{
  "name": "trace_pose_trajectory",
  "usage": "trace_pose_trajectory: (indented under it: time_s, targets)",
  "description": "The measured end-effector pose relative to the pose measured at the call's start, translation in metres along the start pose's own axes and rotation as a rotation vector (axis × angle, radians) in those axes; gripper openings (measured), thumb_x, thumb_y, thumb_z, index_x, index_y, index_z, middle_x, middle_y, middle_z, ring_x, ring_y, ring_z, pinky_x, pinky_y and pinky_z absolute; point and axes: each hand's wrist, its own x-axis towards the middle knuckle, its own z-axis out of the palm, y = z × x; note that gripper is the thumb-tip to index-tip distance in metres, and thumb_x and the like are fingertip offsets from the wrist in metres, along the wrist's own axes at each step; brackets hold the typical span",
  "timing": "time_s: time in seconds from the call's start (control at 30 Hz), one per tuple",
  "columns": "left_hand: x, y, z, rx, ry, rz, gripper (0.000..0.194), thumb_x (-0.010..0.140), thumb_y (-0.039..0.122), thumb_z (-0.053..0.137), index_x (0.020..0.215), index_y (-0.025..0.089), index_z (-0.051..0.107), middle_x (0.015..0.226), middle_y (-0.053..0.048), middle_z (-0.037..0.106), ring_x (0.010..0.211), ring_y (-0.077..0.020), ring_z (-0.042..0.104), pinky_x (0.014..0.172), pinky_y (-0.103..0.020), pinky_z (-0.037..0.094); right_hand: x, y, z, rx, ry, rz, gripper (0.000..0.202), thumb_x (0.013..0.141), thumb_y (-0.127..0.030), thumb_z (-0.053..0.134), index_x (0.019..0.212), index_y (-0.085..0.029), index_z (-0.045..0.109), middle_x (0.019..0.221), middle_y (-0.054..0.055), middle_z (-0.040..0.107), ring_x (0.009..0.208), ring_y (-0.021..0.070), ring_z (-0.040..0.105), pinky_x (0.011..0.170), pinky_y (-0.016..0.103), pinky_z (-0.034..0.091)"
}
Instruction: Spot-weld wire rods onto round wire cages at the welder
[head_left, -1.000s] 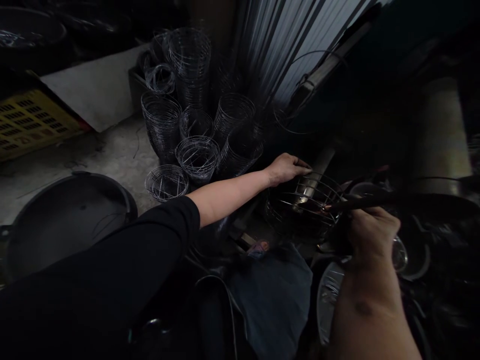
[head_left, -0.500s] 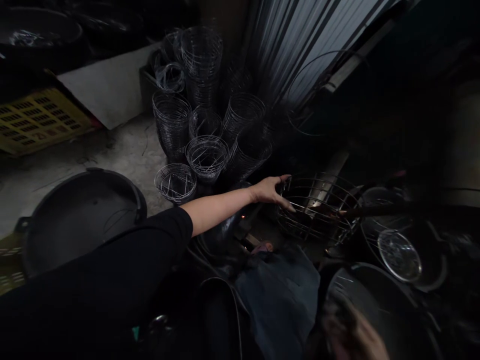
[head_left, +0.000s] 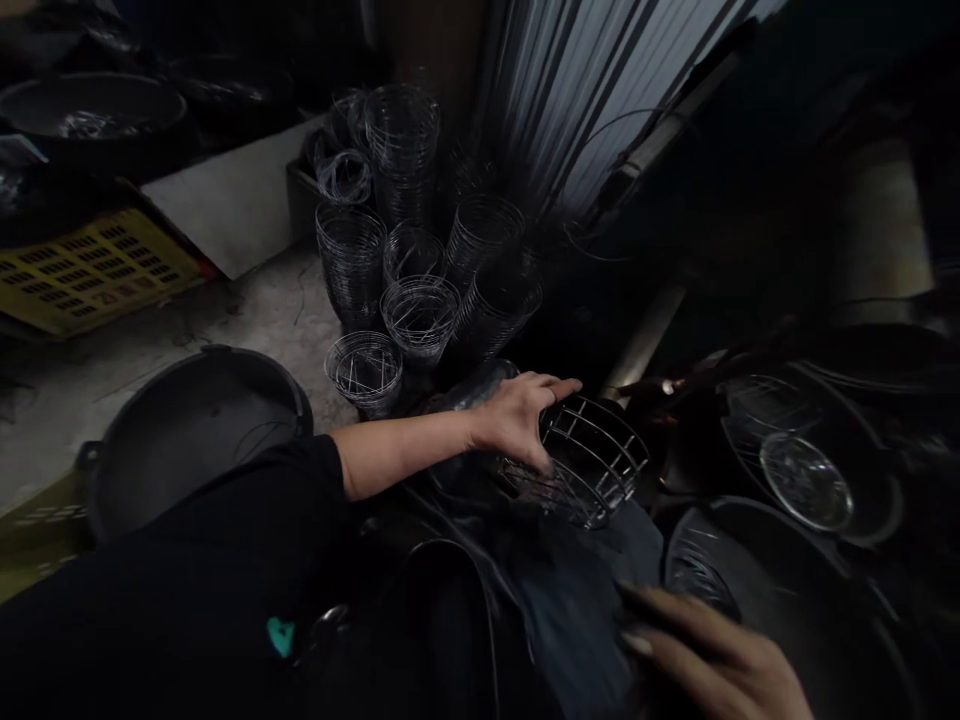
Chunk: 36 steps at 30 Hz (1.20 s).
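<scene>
A round metal wire frame (head_left: 611,465) is tilted above dark cloth over my lap, near the middle. My left hand (head_left: 519,412) grips its left side, thumb below and fingers along the upper rim. At the lower right, my right hand (head_left: 716,655) is beside the cloth (head_left: 577,610), apart from the frame. Its fingers are bent close together around something dark that I cannot make out. Stacks of wire rings or baskets (head_left: 420,315) stand beyond my left forearm.
A black basin (head_left: 187,430) lies at the left, near a yellow crate (head_left: 97,262). Another dark basin (head_left: 787,590) with wire pieces sits at the right, below a round shiny wire item (head_left: 806,482). A pale bar (head_left: 649,335) slants behind the frame.
The wire frame has come nearer and left, over the cloth, with my left hand on it. My right hand shows more clearly and has moved slightly up and right.
</scene>
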Motion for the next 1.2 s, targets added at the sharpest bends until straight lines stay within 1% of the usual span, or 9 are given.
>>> trace_pose_trajectory:
  time_s: [0.07, 0.13, 0.27, 0.37, 0.43, 0.57, 0.7, 0.97, 1.2]
  targets:
    - [-0.003, 0.010, 0.004, 0.091, -0.014, 0.015, 0.112, 0.041, 0.045, 0.087, 0.141, 0.015, 0.045, 0.138, -0.018, 0.052, 0.125, -0.0360, 0.049, 0.105, -0.054, 0.039, 0.024, -0.028, -0.001, 0.027, 0.030, -0.013, 0.021, 0.067, -0.043, 0.072, 0.083, -0.031, 0.080, 0.086, 0.007, 0.076, 0.074, 0.0266, 0.073, 0.063, 0.032, 0.060]
    - [-0.004, 0.017, 0.007, 0.145, -0.022, 0.043, 0.109, 0.044, 0.047, 0.085, 0.140, 0.014, 0.045, 0.137, -0.019, 0.053, 0.124, -0.0356, 0.049, 0.104, -0.054, 0.039, 0.048, -0.042, 0.003, 0.015, 0.025, -0.049, 0.029, 0.070, -0.045, 0.069, 0.085, -0.023, 0.080, 0.079, 0.007, 0.075, 0.065, 0.0236, 0.070, 0.059, 0.031, 0.058]
    - [-0.004, 0.021, 0.007, 0.199, -0.008, 0.084, 0.107, 0.046, 0.048, 0.083, 0.140, 0.015, 0.045, 0.136, -0.018, 0.054, 0.122, -0.0350, 0.050, 0.103, -0.054, 0.039, 0.071, -0.034, 0.015, -0.335, 0.234, -0.240, 0.029, 0.082, -0.035, 0.055, 0.094, -0.022, 0.078, 0.084, 0.007, 0.075, 0.074, 0.0227, 0.071, 0.066, 0.032, 0.056]
    - [-0.002, 0.020, 0.007, 0.198, 0.027, 0.089, 0.105, 0.047, 0.055, 0.081, 0.139, 0.016, 0.046, 0.134, -0.017, 0.055, 0.120, -0.0344, 0.052, 0.102, -0.054, 0.040, 0.070, -0.023, 0.024, -0.725, 0.319, -0.415, 0.030, 0.083, -0.025, 0.055, 0.105, -0.017, 0.075, 0.086, 0.010, 0.075, 0.079, 0.0261, 0.069, 0.070, 0.036, 0.056]
    - [0.002, 0.019, 0.007, 0.179, 0.040, 0.089, 0.103, 0.049, 0.057, 0.079, 0.138, 0.016, 0.047, 0.133, -0.017, 0.055, 0.119, -0.0339, 0.052, 0.102, -0.053, 0.041, 0.068, -0.018, 0.029, -0.843, 0.359, -0.511, 0.030, 0.085, -0.020, 0.054, 0.107, -0.013, 0.073, 0.084, 0.010, 0.074, 0.079, 0.0268, 0.067, 0.073, 0.039, 0.055]
    - [0.012, 0.021, 0.007, 0.141, 0.054, 0.086, 0.100, 0.049, 0.057, 0.078, 0.137, 0.018, 0.048, 0.133, -0.016, 0.056, 0.120, -0.0337, 0.052, 0.102, -0.053, 0.041, 0.071, -0.010, 0.030, -0.769, 0.496, -0.654, 0.026, 0.092, -0.018, 0.049, 0.102, -0.013, 0.072, 0.077, 0.005, 0.072, 0.072, 0.0216, 0.064, 0.073, 0.034, 0.053]
    - [0.024, 0.024, 0.008, 0.120, 0.070, 0.096, 0.096, 0.051, 0.051, 0.079, 0.137, 0.020, 0.049, 0.132, -0.015, 0.056, 0.120, -0.0334, 0.053, 0.102, -0.052, 0.042, 0.080, -0.003, 0.021, -0.692, 0.604, -0.739, 0.020, 0.093, -0.020, 0.053, 0.098, -0.015, 0.072, 0.080, 0.004, 0.073, 0.072, 0.0183, 0.065, 0.079, 0.032, 0.052]
    - [0.057, 0.021, 0.008, 0.073, 0.117, 0.077, 0.100, 0.046, 0.042, 0.081, 0.136, 0.012, 0.050, 0.134, -0.017, 0.054, 0.121, -0.0344, 0.051, 0.102, -0.052, 0.042, 0.103, -0.008, -0.004, -0.703, 0.636, -0.709, 0.020, 0.092, -0.022, 0.055, 0.095, -0.018, 0.074, 0.080, 0.004, 0.074, 0.069, 0.0164, 0.066, 0.072, 0.031, 0.052]
    - [0.075, 0.019, 0.007, 0.039, 0.128, 0.048, 0.098, 0.045, 0.039, 0.082, 0.135, 0.014, 0.051, 0.135, -0.015, 0.053, 0.122, -0.0336, 0.050, 0.104, -0.052, 0.042, 0.117, -0.010, -0.019, -0.714, 0.626, -0.675, 0.021, 0.092, -0.026, 0.056, 0.093, -0.017, 0.074, 0.078, 0.004, 0.074, 0.066, 0.0156, 0.064, 0.068, 0.028, 0.051]
